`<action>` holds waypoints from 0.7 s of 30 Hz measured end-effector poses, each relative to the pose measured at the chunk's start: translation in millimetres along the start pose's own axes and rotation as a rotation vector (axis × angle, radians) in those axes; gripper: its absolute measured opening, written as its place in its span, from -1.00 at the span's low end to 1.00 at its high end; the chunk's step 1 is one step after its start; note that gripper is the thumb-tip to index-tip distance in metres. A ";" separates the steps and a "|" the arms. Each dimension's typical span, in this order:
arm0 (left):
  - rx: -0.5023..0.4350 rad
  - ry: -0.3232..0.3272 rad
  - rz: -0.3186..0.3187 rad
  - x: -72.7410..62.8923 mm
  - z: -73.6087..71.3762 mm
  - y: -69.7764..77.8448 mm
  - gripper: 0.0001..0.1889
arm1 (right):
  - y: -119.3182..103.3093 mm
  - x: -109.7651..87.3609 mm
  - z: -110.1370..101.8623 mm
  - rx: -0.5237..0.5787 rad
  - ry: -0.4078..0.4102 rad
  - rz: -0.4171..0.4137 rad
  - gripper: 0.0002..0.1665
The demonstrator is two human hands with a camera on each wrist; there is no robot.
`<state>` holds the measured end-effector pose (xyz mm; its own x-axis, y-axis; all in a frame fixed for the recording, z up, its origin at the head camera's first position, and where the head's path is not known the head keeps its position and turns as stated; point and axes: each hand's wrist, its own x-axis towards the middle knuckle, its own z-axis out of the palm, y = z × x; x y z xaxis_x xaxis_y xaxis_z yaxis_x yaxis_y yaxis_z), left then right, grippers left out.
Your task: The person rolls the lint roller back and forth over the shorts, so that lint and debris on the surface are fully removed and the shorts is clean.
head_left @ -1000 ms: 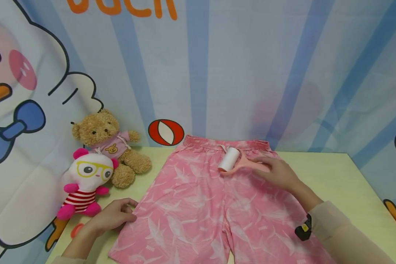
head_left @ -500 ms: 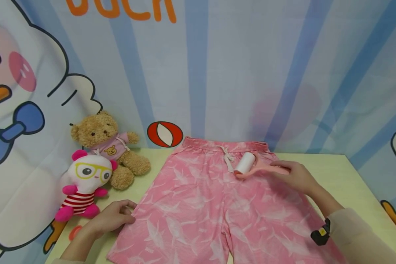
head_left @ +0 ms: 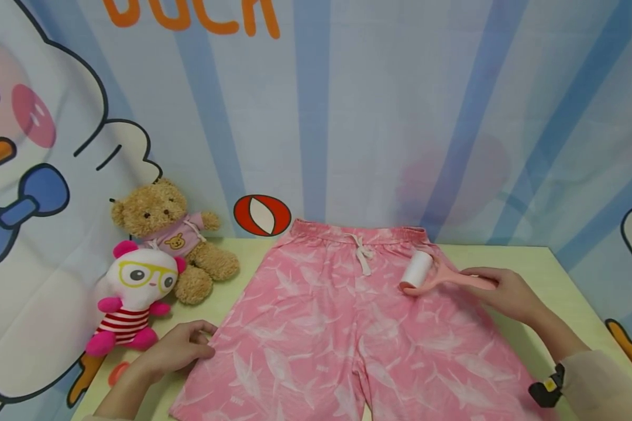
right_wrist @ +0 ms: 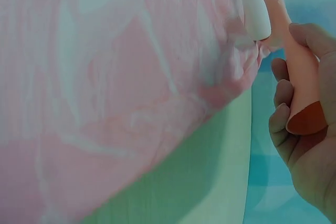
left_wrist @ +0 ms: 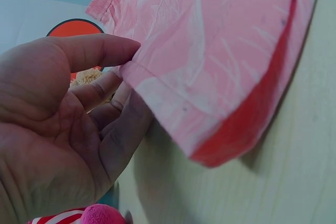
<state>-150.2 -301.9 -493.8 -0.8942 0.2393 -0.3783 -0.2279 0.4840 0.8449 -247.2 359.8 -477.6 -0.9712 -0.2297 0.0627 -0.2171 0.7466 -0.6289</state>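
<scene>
Pink shorts [head_left: 305, 327] with a pale leaf-like print and a white drawstring [head_left: 363, 255] lie spread on the table. My right hand [head_left: 511, 292] grips the handle of a pink lint roller [head_left: 447, 277]; its white roll [head_left: 416, 268] rests on the upper right of the shorts. In the right wrist view, fingers curl round the lint roller's handle [right_wrist: 302, 77]. At the left edge of the shorts, my left hand [head_left: 179, 348] pinches the cloth between thumb and fingers. The left wrist view shows that hand [left_wrist: 68, 119] with the edge of the shorts [left_wrist: 173, 82] slightly lifted.
A brown teddy bear [head_left: 155, 213] and a panda plush [head_left: 137, 280] in yellow glasses sit at the table's left. Near the left forearm lies a small orange-red round thing [head_left: 118, 373]. A printed curtain [head_left: 363, 117] hangs behind the pale table [head_left: 505, 260].
My right hand has moved the lint roller rightward and slightly down across the shorts, uncovering the drawstring. The left hand stays at the left edge of the shorts.
</scene>
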 end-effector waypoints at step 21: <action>-0.024 -0.014 -0.014 0.3 -0.7 -1.5 -0.55 | 40.8 -36.3 -33.8 0.060 -0.059 0.150 -0.26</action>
<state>-150.3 -303.1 -494.9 -0.8856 0.2443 -0.3950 -0.2497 0.4667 0.8484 -224.1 419.8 -479.3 -0.9845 -0.1559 -0.0802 -0.0618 0.7369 -0.6732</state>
